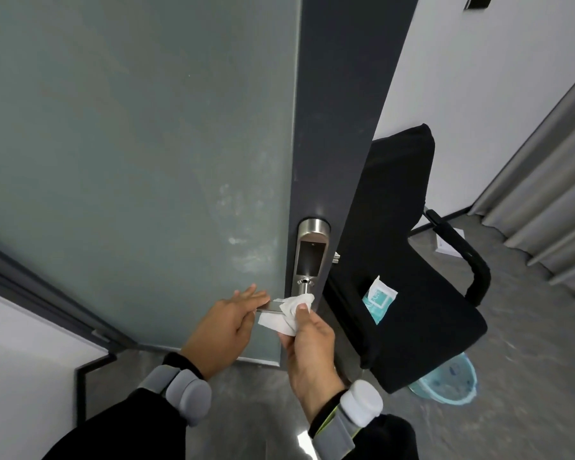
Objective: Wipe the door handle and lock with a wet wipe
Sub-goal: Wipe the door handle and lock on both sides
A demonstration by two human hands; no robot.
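A silver lever door handle (pixel 273 305) sticks out leftward from the brushed-metal lock plate (pixel 311 257) on the dark edge of a frosted glass door (pixel 140 154). My right hand (pixel 307 346) pinches a crumpled white wet wipe (pixel 287 312) and presses it over the handle near its pivot. My left hand (pixel 231 322) holds the free end of the lever, fingers stretched along it. The wipe covers the middle of the handle. The lock plate's dark panel is uncovered above both hands.
A black armchair (pixel 412 260) stands just right of the door edge, with a teal-and-white wet wipe pack (pixel 379 302) on its seat. A light blue bin (pixel 445 383) sits on the grey floor under the chair. Grey curtains (pixel 551 194) hang at the far right.
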